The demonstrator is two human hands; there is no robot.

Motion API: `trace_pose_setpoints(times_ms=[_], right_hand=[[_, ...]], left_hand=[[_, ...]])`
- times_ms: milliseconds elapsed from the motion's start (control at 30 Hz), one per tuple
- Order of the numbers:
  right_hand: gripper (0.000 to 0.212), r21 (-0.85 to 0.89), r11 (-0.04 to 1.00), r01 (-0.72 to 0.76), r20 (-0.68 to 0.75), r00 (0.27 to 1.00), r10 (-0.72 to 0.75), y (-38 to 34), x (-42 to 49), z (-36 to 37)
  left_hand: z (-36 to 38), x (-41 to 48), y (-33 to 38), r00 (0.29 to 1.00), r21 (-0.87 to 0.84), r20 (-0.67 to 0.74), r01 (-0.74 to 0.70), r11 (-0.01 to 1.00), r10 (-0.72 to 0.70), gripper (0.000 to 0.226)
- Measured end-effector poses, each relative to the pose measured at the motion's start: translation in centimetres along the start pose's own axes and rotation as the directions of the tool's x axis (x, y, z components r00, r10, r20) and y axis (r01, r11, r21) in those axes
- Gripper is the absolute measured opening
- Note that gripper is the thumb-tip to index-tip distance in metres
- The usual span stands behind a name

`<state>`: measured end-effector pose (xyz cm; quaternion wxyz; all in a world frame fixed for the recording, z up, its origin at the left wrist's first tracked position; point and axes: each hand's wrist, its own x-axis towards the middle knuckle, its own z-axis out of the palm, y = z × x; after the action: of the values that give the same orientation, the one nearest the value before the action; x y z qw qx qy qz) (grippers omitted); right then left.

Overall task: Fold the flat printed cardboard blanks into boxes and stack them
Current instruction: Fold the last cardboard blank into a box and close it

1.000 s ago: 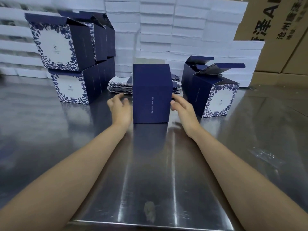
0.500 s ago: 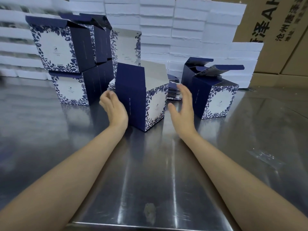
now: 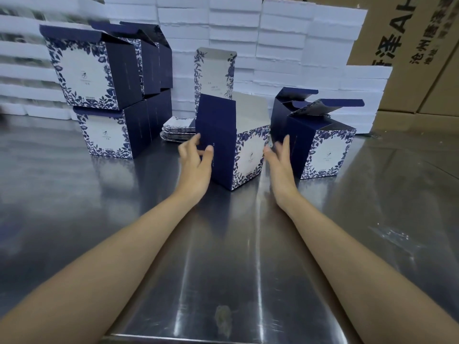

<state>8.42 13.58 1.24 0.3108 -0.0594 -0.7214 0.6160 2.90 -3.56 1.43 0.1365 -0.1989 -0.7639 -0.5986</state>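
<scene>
- The middle box stands on the desk, lid flap upright, between stacked boxes far left and another box right.
- Our left hand grips its left edge, thumb on the navy near face.
- Our right hand, fingers straight, hovers beside its patterned face.

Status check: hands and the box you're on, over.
Left hand grips middle box by its navy side. Right hand open beside it. Lid flap up, not closed. Neighbouring box close on the right.
</scene>
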Motion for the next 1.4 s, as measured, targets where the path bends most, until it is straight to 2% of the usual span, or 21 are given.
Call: trace_pose_setpoints(times_ms=[33,100,200,233,300,333,400,467,533,633,767,867,933,1000,1067,1100,1167,1200,1300,1400], right_hand=[[0.069,0.073,0.994,-0.081,0.033,0.996,0.079,0.3,0.2,-0.2],[0.06,0.068,0.991,-0.117,0.037,0.993,0.115,0.6,0.6,-0.3],[0.045,-0.052,0.999,0.0,0.035,0.999,0.002,0.5,0.4,0.1],[0.045,-0.108,0.989,0.101,0.032,0.995,-0.098,0.3,0.0,0.3],[0.049,-0.196,0.916,0.349,0.027,0.936,-0.351,-0.2,-0.7,0.3],[0.051,-0.214,0.867,0.449,0.03,0.891,-0.454,-0.5,-0.9,0.3],[0.052,-0.243,0.792,0.56,0.062,0.824,-0.563,-1.2,-0.9,0.3],[0.051,-0.254,0.782,0.569,0.126,0.821,-0.557,-1.6,-0.9,0.4],[0.047,-0.246,0.811,0.531,0.176,0.847,-0.501,-1.7,-0.9,0.3],[0.038,-0.299,0.793,0.53,0.204,0.848,-0.489,-1.7,-0.8,0.1],[0.026,-0.359,0.75,0.555,0.186,0.83,-0.525,-2.0,-0.4,0.5],[0.022,-0.352,0.767,0.537,0.164,0.842,-0.514,-2.2,-0.1,0.5],[0.029,-0.315,0.772,0.552,0.155,0.832,-0.532,-2.6,-0.2,0.4],[0.041,-0.283,0.789,0.545,0.12,0.836,-0.535,-3.0,-0.3,0.4],[0.049,-0.147,0.872,0.468,0.066,0.884,-0.463,-3.6,-0.3,0.8],[0.05,-0.023,0.92,0.391,0.047,0.92,-0.389,-4.0,-0.2,1.0],[0.055,0.152,0.952,0.267,0.062,0.958,-0.279,-4.8,0.4,1.2],[0.059,0.147,0.959,0.244,0.077,0.963,-0.257,-5.1,0.9,1.2],[0.07,0.064,0.973,0.222,0.142,0.963,-0.23,-6.0,2.2,1.8],[0.072,0.144,0.97,0.198,0.107,0.971,-0.214,-6.3,2.6,2.5]], left_hand=[[0.3,0.0,-0.1,0.998,-0.018,0.051,0.045,0.999,-0.044,0.047],[0.5,0.0,-0.5,0.983,-0.04,0.137,0.128,0.991,-0.122,0.051],[0.0,0.6,-0.9,0.974,-0.124,0.12,0.206,0.971,-0.192,0.057],[-0.3,0.6,-0.8,0.983,-0.111,0.072,0.175,0.978,-0.167,0.057],[-0.9,0.4,-0.3,1.0,-0.075,-0.005,0.003,0.997,-0.003,0.055],[-1.2,0.4,0.0,0.994,-0.104,-0.011,-0.106,0.989,0.105,0.057],[-1.6,0.3,0.5,0.961,-0.14,0.033,-0.267,0.953,0.274,0.063],[-1.7,0.4,0.5,0.923,-0.06,0.095,-0.368,0.928,0.372,0.059],[-1.7,0.4,0.6,0.901,0.03,0.088,-0.429,0.903,0.425,0.052],[-1.8,0.7,0.7,0.891,0.103,0.047,-0.453,0.885,0.451,0.044],[-1.5,0.8,0.9,0.875,0.359,0.044,-0.464,0.81,0.482,0.037],[-1.9,1.0,1.7,0.823,0.435,-0.025,-0.503,0.747,0.568,0.039],[-2.5,1.1,2.2,0.754,0.343,-0.034,-0.608,0.716,0.656,0.041],[-3.0,1.3,2.5,0.731,0.19,-0.068,-0.658,0.728,0.679,0.044],[-3.4,1.6,2.5,0.765,0.089,-0.112,-0.628,0.773,0.635,0.05],[-3.5,1.9,2.3,0.801,0.005,-0.105,-0.592,0.806,0.589,0.052],[-3.6,2.5,2.4,0.895,-0.238,0.009,-0.431,0.871,0.445,0.059],[-3.5,2.8,2.4,0.92,-0.316,0.067,-0.347,0.883,0.386,0.065],[-3.1,3.8,2.8,0.952,-0.309,0.116,-0.237,0.921,0.284,0.081],[-3.0,4.5,3.0,0.954,-0.303,0.125,-0.224,0.926,0.272,0.074]])
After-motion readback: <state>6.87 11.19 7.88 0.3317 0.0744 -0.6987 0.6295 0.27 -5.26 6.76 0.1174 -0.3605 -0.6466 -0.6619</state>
